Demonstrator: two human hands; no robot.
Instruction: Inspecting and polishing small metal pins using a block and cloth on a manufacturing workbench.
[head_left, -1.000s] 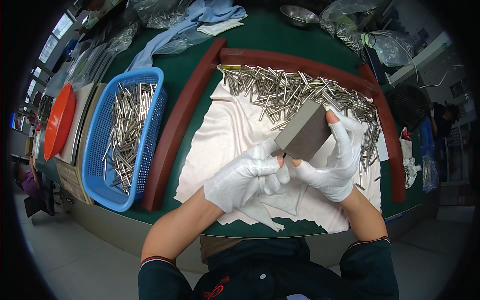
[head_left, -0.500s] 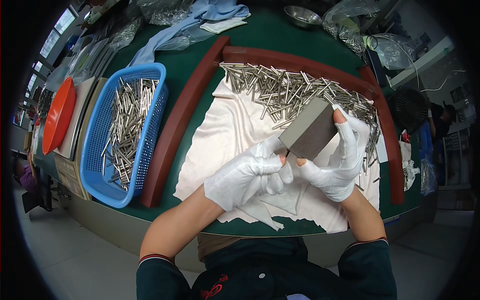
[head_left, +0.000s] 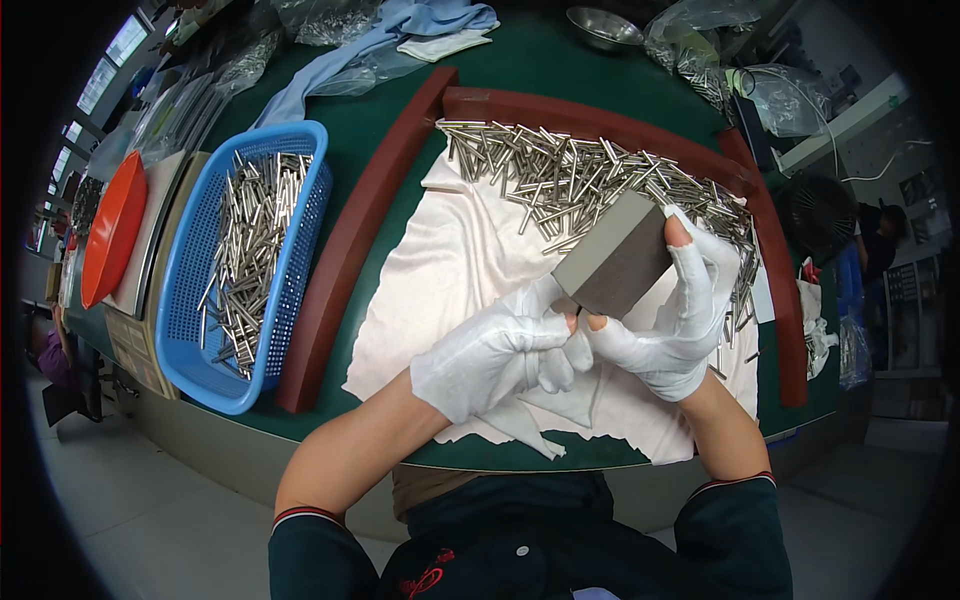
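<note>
Gripping a matte grey block (head_left: pixel 612 258), gloved right hand (head_left: pixel 672 318) clasps it; left hand (head_left: pixel 497 350) pinches its corner

Bright even light; dark fisheye rim

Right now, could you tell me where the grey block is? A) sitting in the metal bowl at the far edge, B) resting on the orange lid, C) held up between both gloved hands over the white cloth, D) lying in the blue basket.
C: the grey block is gripped by the right hand, with the left hand touching its lower end, above the white cloth, not in the blue basket.
</note>
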